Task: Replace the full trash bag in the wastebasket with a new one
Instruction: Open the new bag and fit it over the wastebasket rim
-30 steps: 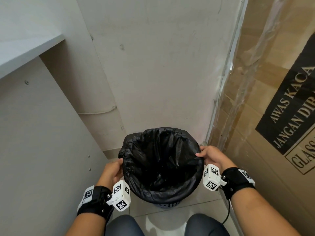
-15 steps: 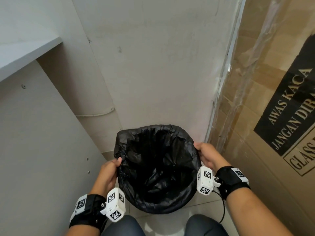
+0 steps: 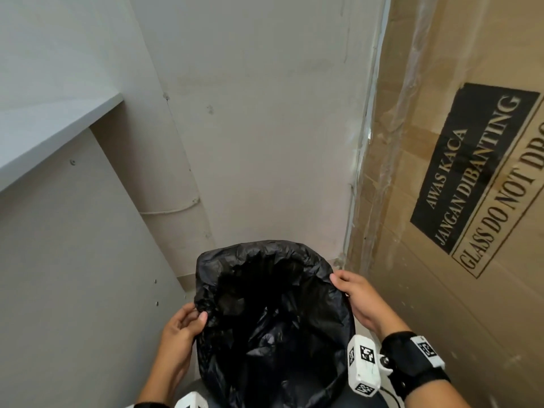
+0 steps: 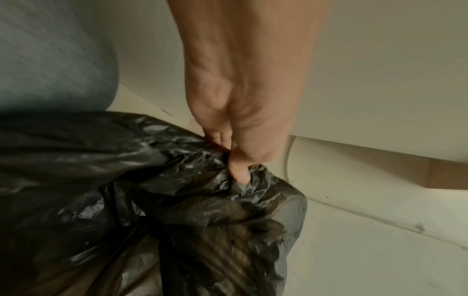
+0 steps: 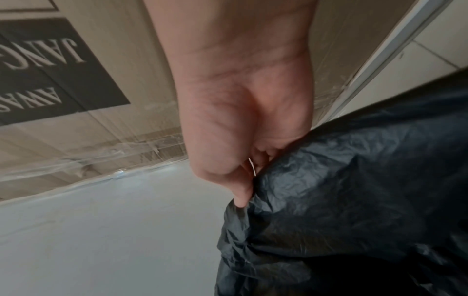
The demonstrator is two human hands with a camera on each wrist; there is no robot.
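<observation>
While I stand over the corner, these are what I count and hold:

Bags: one black trash bag (image 3: 273, 319), its mouth spread wide between my two hands, held up in front of the wall and above my knees.

Hands: two. My left hand (image 3: 182, 328) pinches the bag's left rim, thumb on the plastic and fingers curled behind it; the left wrist view shows the thumb (image 4: 239, 172) pressed into a bunched fold. My right hand (image 3: 357, 295) grips the right rim, fingers curled over the edge; the right wrist view shows the plastic caught in that fist.

Bag's look: thin, glossy, heavily crinkled, dark inside, so I cannot tell what it holds. Its lower part runs out of the head view.

Wastebasket: I cannot make it out under the bag.

Boxes: one tall cardboard box (image 3: 459, 142) on my right, wrapped in clear film, printed "AWAS KACA JANGAN DIBANTING".

Shelves: one white shelf (image 3: 44, 128) at upper left.

Wrist cameras: two, white with black markers.
</observation>
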